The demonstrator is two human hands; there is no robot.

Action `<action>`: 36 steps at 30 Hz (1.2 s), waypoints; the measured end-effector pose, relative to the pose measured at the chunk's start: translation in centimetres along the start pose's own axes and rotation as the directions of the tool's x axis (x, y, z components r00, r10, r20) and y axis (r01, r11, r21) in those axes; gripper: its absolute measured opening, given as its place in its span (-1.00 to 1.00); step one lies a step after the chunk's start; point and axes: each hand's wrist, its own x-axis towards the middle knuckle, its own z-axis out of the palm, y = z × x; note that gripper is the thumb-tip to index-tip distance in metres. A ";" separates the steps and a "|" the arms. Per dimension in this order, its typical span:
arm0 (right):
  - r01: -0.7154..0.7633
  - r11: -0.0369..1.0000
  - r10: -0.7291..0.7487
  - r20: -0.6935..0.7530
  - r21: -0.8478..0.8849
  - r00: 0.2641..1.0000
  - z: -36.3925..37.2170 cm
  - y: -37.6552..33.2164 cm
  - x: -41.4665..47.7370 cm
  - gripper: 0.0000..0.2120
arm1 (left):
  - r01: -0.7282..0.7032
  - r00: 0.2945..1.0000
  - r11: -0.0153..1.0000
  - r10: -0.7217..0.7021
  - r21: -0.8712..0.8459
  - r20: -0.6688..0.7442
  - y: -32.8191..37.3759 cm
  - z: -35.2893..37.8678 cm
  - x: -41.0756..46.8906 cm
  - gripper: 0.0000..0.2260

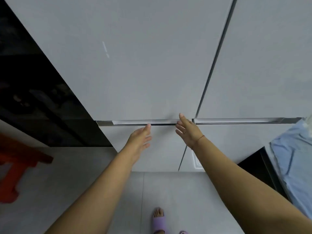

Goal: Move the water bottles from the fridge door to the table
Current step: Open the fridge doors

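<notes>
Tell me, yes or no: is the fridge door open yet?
No: the fridge door is shut, both hands, left hand and right hand, open and empty near its lower edge.

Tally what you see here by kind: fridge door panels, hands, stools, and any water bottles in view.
Fridge door panels: 4, upper left, upper right, lower left, lower right
Hands: 2, left hand, right hand
Red stool: 1
Water bottles: 0
Total: 7

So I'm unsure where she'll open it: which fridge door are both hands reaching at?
The upper left door: the right hand and left hand are at its bottom-edge handle.
</notes>
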 end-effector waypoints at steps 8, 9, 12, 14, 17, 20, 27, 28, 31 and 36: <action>-0.011 0.958 0.029 -0.059 0.287 0.998 1.9 -0.1 2.6 -0.36 | 0.123 0.988 0.944 -0.087 -0.307 0.127 2.0 0.8 5.1 -0.34; -0.005 0.951 0.023 -0.057 0.309 0.998 2.0 0.0 2.8 -0.37 | 0.127 0.987 0.934 -0.085 -0.335 0.137 2.2 1.0 5.4 -0.34; 0.020 0.941 0.005 -0.072 0.339 0.997 2.3 0.3 3.0 -0.37 | 0.146 0.979 0.907 -0.075 -0.394 0.190 2.6 1.4 6.0 -0.38; 0.027 0.941 0.002 -0.085 0.338 0.996 2.4 0.4 3.0 -0.35 | 0.156 0.973 0.897 -0.066 -0.414 0.223 2.5 1.5 6.3 -0.50; 0.029 0.939 0.000 -0.084 0.342 0.996 2.5 0.3 2.9 -0.34 | 0.166 0.974 0.900 -0.085 -0.403 0.211 2.1 1.7 6.4 -0.54; 0.030 0.938 0.000 -0.085 0.345 0.996 2.5 0.3 2.8 -0.34 | 0.165 0.980 0.898 -0.103 -0.408 0.169 2.1 1.9 6.1 -0.46; 0.032 0.948 0.000 -0.101 0.316 0.995 2.6 0.5 2.5 -0.34 | 0.166 0.985 0.894 -0.131 -0.417 0.111 2.4 2.2 5.2 -0.28; 0.035 0.947 -0.001 -0.106 0.318 0.994 2.6 0.5 2.4 -0.34 | 0.159 0.986 0.895 -0.127 -0.417 0.105 2.4 2.3 5.1 -0.27; 0.037 0.952 -0.006 -0.102 0.304 0.995 2.5 0.7 1.9 -0.35 | 0.136 0.989 0.903 -0.102 -0.408 0.104 2.1 2.5 4.8 -0.29; 0.042 0.957 -0.022 -0.072 0.287 0.997 2.1 1.7 0.0 -0.36 | 0.119 0.986 0.913 -0.063 -0.391 0.153 1.4 2.3 3.4 -0.36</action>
